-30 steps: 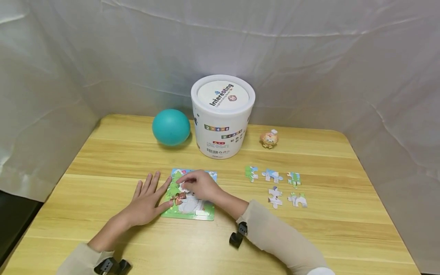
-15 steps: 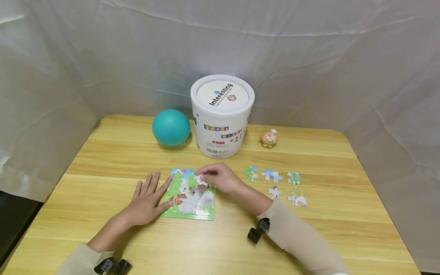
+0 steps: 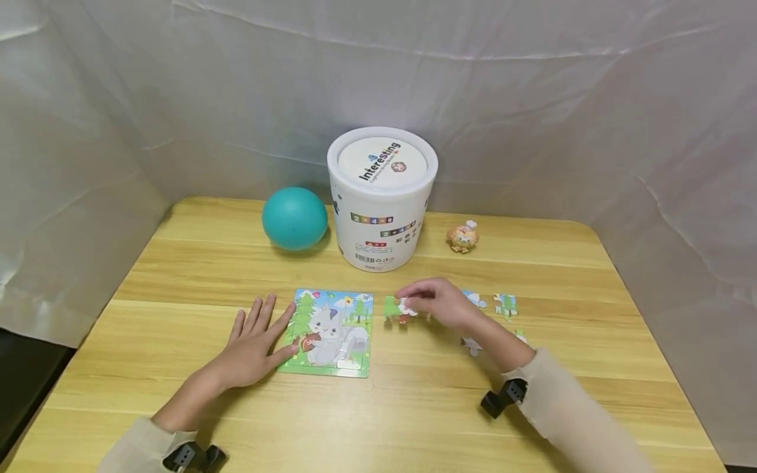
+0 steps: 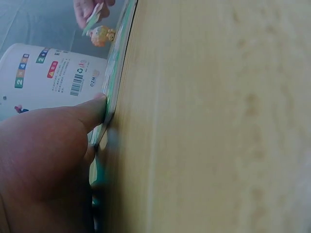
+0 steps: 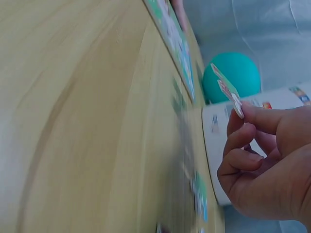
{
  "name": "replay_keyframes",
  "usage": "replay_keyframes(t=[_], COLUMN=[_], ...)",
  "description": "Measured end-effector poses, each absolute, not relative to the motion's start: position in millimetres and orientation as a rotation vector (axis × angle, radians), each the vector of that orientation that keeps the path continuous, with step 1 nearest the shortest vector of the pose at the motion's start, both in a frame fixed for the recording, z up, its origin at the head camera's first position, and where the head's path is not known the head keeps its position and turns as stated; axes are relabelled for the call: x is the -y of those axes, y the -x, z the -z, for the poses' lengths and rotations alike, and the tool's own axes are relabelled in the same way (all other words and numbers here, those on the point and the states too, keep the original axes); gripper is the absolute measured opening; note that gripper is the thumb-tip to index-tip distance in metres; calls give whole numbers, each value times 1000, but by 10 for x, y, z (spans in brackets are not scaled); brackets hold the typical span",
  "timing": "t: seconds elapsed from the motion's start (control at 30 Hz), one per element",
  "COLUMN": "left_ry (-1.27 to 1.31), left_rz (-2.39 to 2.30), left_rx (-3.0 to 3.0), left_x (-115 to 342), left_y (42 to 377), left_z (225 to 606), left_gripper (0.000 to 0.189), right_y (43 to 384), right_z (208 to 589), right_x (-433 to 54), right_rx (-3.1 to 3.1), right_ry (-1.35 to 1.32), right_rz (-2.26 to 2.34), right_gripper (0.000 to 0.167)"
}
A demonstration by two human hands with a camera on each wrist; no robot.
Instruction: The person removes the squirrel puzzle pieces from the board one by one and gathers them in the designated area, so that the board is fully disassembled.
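Observation:
My left hand [image 3: 251, 351] lies with fingers spread at the left side of the puzzle board [image 3: 355, 368], which bears a grey squirrel picture. Its thumb presses the board's edge in the left wrist view, where the palm [image 4: 43, 150] fills the lower left. Off the board's right side, my right hand [image 3: 443, 302] pinches a green, white and brown puzzle piece [image 3: 393, 307] between thumb and fingers. The right wrist view shows that piece [image 5: 226, 85] edge-on, raised above the wooden table. Loose puzzle pieces [image 3: 506, 304] lie to the right, some partly hidden behind the right hand and forearm.
A white lidded bucket [image 3: 378, 217] stands at the back middle, with a teal ball [image 3: 294, 219] on its left. To its right sits a small orange figurine [image 3: 463, 236] with a white hat. Grey cloth [image 3: 503, 105] hangs around the table's back and sides.
From over the board my right hand has moved right, carrying the pinched puzzle piece off it, and the squirrel picture is now uncovered. The left hand has stayed in place.

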State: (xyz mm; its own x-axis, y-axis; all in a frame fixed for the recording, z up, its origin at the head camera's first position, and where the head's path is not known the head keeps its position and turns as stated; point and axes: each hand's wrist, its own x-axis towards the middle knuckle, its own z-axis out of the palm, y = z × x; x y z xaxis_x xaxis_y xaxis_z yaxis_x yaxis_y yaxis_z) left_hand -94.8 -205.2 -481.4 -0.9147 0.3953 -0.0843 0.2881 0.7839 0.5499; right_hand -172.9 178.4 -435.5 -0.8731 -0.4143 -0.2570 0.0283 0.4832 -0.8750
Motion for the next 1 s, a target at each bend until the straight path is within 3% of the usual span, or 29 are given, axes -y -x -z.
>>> replay_keyframes(t=[0.47,1.0], left_ry=[-507,-497], left_rz=[-781,-735], left_rx=[-2750,-2777], left_x=[2007,2045], left_y=[940,963], left_z=[4689,4830], left_gripper=[78,80], right_y=[1633,1577], right_z=[4374,4436], right_x=[-2312,-2372], right_rx=[-2313,-2425], right_ry=[359,449], right_rz=[1225,1127], right_gripper=[18,13])
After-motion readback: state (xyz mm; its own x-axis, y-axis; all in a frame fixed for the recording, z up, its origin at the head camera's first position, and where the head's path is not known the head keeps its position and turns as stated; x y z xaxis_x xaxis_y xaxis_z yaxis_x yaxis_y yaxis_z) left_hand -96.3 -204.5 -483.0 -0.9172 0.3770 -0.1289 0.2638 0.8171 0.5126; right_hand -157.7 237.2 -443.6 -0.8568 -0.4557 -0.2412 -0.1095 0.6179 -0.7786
